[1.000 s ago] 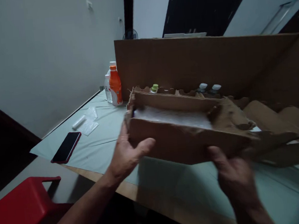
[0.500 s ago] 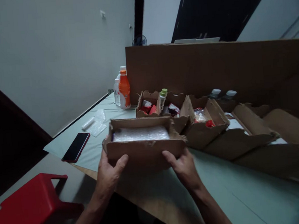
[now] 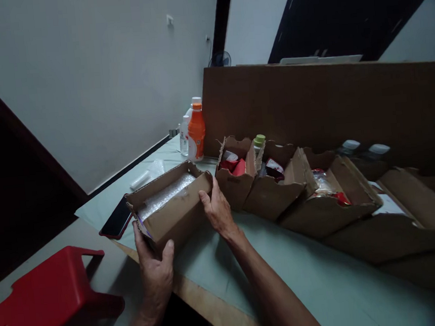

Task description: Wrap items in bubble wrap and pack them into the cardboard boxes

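Between my two hands is an open cardboard box [image 3: 179, 209], turned at an angle near the table's left corner. Bubble wrap [image 3: 167, 194] fills much of its inside, and a bit of purple shows at the left end. My left hand [image 3: 154, 270] grips the near left end, thumb on the front wall. Around the right end, my right hand [image 3: 217, 208] has its fingers at the side and its thumb on the front. A dark phone with a red edge [image 3: 116, 218] lies just left of the box, partly covered by it.
Cardboard bins [image 3: 238, 181] holding red packets and other goods stand in a row to the right. An orange bottle [image 3: 197, 132] and clear bottles stand behind the box. Loose bubble wrap [image 3: 153, 171] lies near the wall. A red stool [image 3: 50, 304] is at lower left.
The box has swung from facing me squarely to an angle, its left end nearer me and its right end farther off. Both hands stay on it. The view has shifted left.
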A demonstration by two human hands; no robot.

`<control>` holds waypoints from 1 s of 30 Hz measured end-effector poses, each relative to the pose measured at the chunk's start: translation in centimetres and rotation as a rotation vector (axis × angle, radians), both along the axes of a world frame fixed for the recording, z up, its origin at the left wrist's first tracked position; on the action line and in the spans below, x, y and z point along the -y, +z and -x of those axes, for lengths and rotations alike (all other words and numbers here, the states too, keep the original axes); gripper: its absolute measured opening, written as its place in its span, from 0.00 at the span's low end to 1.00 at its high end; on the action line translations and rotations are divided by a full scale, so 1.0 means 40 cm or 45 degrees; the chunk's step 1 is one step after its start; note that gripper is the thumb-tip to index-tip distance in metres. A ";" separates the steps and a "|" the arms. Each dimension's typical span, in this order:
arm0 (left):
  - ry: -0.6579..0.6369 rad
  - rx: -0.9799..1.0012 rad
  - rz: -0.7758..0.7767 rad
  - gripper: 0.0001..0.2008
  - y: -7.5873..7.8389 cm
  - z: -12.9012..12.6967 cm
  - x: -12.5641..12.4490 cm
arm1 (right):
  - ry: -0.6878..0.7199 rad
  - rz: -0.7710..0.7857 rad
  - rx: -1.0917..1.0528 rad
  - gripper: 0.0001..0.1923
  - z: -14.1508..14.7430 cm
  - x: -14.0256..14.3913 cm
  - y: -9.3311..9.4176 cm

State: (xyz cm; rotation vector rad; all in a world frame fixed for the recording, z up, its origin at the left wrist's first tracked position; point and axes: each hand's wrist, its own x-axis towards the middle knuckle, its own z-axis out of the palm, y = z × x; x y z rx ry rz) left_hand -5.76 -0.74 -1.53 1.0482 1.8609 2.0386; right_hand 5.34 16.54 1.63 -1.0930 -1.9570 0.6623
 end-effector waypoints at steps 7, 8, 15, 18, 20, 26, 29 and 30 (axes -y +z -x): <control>-0.050 0.185 -0.135 0.43 0.010 -0.050 -0.084 | -0.052 -0.008 0.054 0.38 0.058 0.059 -0.077; -0.064 0.188 -0.140 0.43 0.011 -0.056 -0.097 | -0.038 -0.009 0.066 0.36 0.058 0.072 -0.095; 0.022 -0.011 0.042 0.43 0.010 -0.029 -0.182 | -0.066 0.051 0.134 0.24 -0.002 0.073 -0.200; 0.038 -0.062 0.066 0.42 0.012 -0.025 -0.224 | -0.075 0.053 0.127 0.21 -0.011 0.054 -0.212; 0.013 -0.081 0.078 0.41 0.013 -0.041 -0.253 | -0.067 0.045 0.119 0.20 -0.010 0.050 -0.213; -0.152 -0.099 0.116 0.41 0.019 -0.114 -0.340 | -0.109 0.035 0.128 0.20 -0.014 0.054 -0.214; -0.202 -0.078 0.124 0.41 0.024 -0.126 -0.376 | -0.152 0.045 0.162 0.17 -0.017 0.049 -0.218; -0.223 -0.074 0.123 0.41 0.023 -0.128 -0.384 | -0.161 0.048 0.171 0.16 -0.018 0.047 -0.220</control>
